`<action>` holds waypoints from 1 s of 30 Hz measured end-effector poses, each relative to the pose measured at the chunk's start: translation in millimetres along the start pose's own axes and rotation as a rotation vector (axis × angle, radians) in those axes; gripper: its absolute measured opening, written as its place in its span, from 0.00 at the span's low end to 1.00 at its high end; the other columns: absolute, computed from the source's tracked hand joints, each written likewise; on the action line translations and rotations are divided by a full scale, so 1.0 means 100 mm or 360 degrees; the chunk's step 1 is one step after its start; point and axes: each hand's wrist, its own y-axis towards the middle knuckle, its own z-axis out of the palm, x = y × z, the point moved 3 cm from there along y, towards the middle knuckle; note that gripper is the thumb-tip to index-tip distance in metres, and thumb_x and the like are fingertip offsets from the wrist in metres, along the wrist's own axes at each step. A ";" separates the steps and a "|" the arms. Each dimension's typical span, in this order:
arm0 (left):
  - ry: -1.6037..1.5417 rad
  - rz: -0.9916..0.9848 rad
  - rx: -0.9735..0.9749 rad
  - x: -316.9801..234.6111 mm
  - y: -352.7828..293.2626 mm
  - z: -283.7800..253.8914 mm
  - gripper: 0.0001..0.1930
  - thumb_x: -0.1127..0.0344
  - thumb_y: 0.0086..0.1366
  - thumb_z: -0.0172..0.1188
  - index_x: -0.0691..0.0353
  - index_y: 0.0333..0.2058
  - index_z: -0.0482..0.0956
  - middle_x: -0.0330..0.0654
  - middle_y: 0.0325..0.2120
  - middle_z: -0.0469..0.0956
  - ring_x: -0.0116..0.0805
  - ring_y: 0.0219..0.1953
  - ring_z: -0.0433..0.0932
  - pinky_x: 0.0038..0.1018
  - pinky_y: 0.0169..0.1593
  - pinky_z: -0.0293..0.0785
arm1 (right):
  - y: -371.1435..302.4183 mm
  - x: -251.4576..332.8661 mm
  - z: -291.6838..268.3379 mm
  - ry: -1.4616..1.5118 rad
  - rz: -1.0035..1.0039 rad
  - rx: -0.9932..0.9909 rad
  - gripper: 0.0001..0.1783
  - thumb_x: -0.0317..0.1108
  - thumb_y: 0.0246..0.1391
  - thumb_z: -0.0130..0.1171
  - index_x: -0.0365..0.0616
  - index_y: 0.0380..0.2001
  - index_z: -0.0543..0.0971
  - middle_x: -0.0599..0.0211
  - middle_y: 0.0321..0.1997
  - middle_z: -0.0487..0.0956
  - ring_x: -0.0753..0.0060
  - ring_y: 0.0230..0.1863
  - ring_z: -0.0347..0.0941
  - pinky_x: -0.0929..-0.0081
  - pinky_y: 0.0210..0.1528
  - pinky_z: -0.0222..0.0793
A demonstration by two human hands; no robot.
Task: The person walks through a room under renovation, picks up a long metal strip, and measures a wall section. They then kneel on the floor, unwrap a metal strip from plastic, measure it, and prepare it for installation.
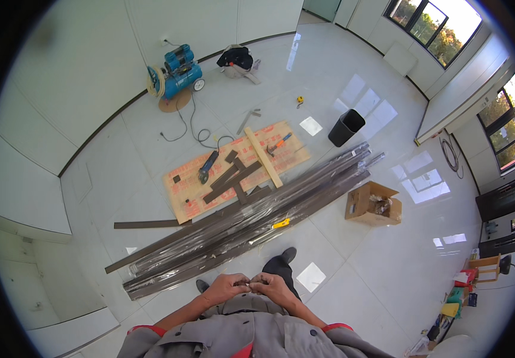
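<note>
Close together at my waist, my left hand [226,287] and my right hand [272,287] meet with their fingers pinched. Whatever is between the fingertips is too small to make out. Just beyond my shoes lies a bundle of long dark brown strips [210,246] in clear plastic wrap, slanting from lower left to upper right. A yellow-handled utility knife [281,224] rests on the wrap. Behind the bundle, a printed board [296,154] on the floor carries an angle grinder [208,167], a hammer [279,144], a pale wooden batten [263,156] and several short brown offcuts [232,181].
An open cardboard box [362,206] stands right of the bundle, with a black bin [346,127] farther back. A tape measure [300,101] and a metal square [247,120] lie beyond the board. A blue air compressor [181,77] sits by the wall, its cord [183,122] trailing nearby.
</note>
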 end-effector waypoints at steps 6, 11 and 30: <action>0.0549 0.0180 0.0157 -0.71 1.51 0.58 0.10 0.61 0.65 0.58 0.60 0.37 0.80 0.47 0.31 0.81 0.43 0.34 0.82 0.33 0.38 0.76 | 0.08 0.06 -1.69 0.0009 0.0019 -0.0127 0.11 0.34 0.59 0.59 0.35 0.38 0.80 0.68 0.30 0.81 0.81 0.31 0.75 0.81 0.35 0.72; 0.0693 0.0100 -0.0064 -1.11 2.48 0.55 0.11 0.59 0.66 0.56 0.60 0.36 0.79 0.46 0.27 0.82 0.42 0.32 0.82 0.33 0.37 0.76 | -0.07 0.22 -2.91 0.0192 -0.0010 -0.0500 0.13 0.36 0.59 0.59 0.35 0.38 0.80 0.67 0.28 0.81 0.82 0.29 0.74 0.80 0.35 0.72; -0.0344 -0.0692 -0.0890 0.50 6.35 -1.80 0.10 0.69 0.61 0.61 0.67 0.38 0.77 0.41 0.24 0.80 0.28 0.25 0.80 0.24 0.27 0.76 | 1.39 -0.09 -6.69 0.0179 0.0663 -0.1363 0.15 0.34 0.57 0.57 0.28 0.36 0.79 0.57 0.27 0.83 0.69 0.28 0.79 0.74 0.32 0.77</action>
